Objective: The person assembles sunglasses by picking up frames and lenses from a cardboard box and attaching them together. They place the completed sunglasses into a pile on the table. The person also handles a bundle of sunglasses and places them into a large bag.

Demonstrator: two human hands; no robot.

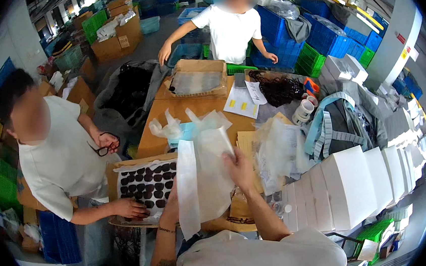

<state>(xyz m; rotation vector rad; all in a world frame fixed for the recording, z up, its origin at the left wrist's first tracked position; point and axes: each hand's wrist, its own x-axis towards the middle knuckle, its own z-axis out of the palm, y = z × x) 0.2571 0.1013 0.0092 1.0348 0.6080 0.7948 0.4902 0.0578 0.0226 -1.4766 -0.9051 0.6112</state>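
Note:
In front of me is a milky, see-through plastic bag, with a long white flap along its left side and crumpled ends at the top. My right hand is closed on the bag's right edge, where a stiff white strip shows. My left hand goes behind the white flap, so its fingers are hidden. Just left of it lies a cardboard tray, where dark lenses sit in rows on white paper. A co-worker's hand touches these lenses; that person's other hand holds black-framed glasses.
A second cardboard tray stands at the table's far end, near another co-worker. Black cords, a white tape roll and a grey bag crowd the right. White boxes line the near right. A dark sack stands left of the table.

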